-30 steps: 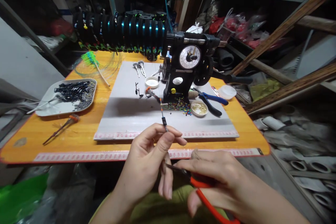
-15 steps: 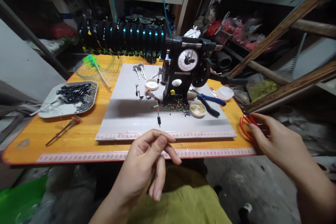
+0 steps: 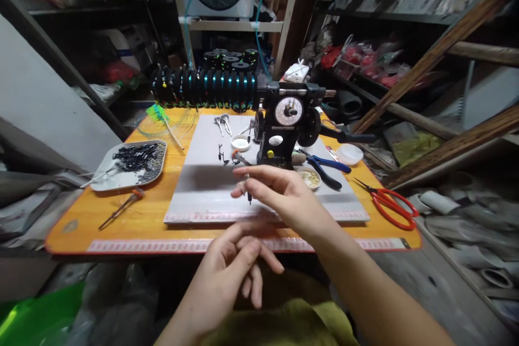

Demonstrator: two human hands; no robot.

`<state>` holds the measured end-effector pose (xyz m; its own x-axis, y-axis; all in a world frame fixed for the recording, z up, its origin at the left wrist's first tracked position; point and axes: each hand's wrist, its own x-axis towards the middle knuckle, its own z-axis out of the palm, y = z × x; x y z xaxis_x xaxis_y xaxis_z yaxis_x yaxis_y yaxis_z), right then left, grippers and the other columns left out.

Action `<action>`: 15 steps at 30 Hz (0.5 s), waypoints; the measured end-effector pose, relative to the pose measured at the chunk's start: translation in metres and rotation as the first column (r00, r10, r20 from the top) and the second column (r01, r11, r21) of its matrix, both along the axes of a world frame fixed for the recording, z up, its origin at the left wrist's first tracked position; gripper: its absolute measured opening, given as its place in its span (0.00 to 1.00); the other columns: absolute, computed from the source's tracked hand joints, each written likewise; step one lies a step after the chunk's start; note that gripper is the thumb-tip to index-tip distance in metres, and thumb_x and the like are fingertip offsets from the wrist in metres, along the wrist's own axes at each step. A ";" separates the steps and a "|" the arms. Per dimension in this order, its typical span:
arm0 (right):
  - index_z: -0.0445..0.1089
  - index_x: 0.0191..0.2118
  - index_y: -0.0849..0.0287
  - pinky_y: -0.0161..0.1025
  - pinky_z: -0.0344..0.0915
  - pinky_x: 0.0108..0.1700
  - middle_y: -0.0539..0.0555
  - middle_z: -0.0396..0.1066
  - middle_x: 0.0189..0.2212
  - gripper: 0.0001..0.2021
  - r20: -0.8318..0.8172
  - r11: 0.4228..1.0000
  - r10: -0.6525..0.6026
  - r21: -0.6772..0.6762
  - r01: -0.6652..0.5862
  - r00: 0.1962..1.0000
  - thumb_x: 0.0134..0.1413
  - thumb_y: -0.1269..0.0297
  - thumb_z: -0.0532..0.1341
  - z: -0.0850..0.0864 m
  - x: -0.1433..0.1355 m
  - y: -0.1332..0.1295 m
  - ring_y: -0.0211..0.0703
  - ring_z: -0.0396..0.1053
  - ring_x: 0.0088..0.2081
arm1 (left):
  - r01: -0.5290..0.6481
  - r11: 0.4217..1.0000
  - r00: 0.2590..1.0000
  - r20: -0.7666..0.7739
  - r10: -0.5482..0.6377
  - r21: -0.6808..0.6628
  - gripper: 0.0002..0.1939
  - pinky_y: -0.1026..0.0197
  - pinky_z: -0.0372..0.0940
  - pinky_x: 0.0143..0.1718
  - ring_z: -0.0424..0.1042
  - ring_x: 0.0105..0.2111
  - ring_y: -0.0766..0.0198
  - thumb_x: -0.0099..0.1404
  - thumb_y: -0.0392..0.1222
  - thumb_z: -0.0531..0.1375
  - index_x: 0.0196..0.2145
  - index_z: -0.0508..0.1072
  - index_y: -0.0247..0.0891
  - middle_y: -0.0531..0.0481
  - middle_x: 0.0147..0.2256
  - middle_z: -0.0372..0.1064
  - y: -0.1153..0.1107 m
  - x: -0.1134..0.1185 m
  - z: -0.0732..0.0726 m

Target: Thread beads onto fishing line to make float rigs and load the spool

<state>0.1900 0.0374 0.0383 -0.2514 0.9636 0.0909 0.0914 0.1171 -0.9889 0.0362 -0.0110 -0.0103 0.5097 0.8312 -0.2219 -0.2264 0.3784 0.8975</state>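
My left hand (image 3: 233, 275) is low in front of the table edge. Its thumb presses against the index finger, and whatever it pinches is too small to make out. My right hand (image 3: 284, 189) reaches over the white board (image 3: 203, 194), with thumb and index finger apart. Between and just behind those fingertips is a thin piece with a black end (image 3: 250, 198), which I cannot see to be gripped. Red-handled scissors (image 3: 393, 208) lie on the table at the right. A dish of gold-coloured bits (image 3: 310, 179) sits partly hidden behind my right hand.
A black geared machine with a dial (image 3: 288, 111) and a row of spools (image 3: 206, 88) stands at the back. Pliers (image 3: 324, 167) lie right of it. A white tray (image 3: 105, 186) of black parts is at the left. Measuring tape (image 3: 162, 245) lines the front edge.
My right hand has let go of the red scissors at the right and moved left over the board. My left hand stays pinched in about the same place. The camera view has tilted up.
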 end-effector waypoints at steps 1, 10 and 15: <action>0.76 0.44 0.59 0.38 0.71 0.36 0.54 0.79 0.32 0.14 -0.070 0.997 0.041 -0.061 -0.045 0.997 0.58 0.55 0.63 0.002 -0.005 0.007 0.42 0.76 0.35 | -0.029 0.999 0.999 -0.032 0.031 0.045 0.17 0.72 0.57 0.20 0.69 0.18 0.75 0.70 0.49 0.57 0.52 0.68 0.39 0.48 0.32 0.79 0.002 -0.002 0.002; 0.76 0.38 0.60 0.25 0.59 0.19 0.49 0.73 0.25 0.12 -0.322 0.970 0.101 -0.180 -0.166 0.941 0.58 0.55 0.64 -0.003 -0.005 0.016 0.27 0.64 0.17 | -0.097 0.987 0.987 -0.116 0.113 0.129 0.22 0.67 0.56 0.23 0.71 0.21 0.68 0.68 0.56 0.57 0.28 0.72 0.34 0.45 0.26 0.77 0.008 -0.003 -0.001; 0.71 0.35 0.60 0.26 0.56 0.15 0.46 0.68 0.21 0.15 -0.334 0.968 0.062 -0.209 -0.138 0.940 0.60 0.51 0.61 -0.011 -0.008 0.012 0.28 0.63 0.15 | -0.018 0.995 0.994 -0.107 0.008 -0.095 0.27 0.69 0.48 0.17 0.71 0.17 0.67 0.62 0.65 0.58 0.26 0.68 0.35 0.41 0.23 0.77 -0.012 -0.003 -0.020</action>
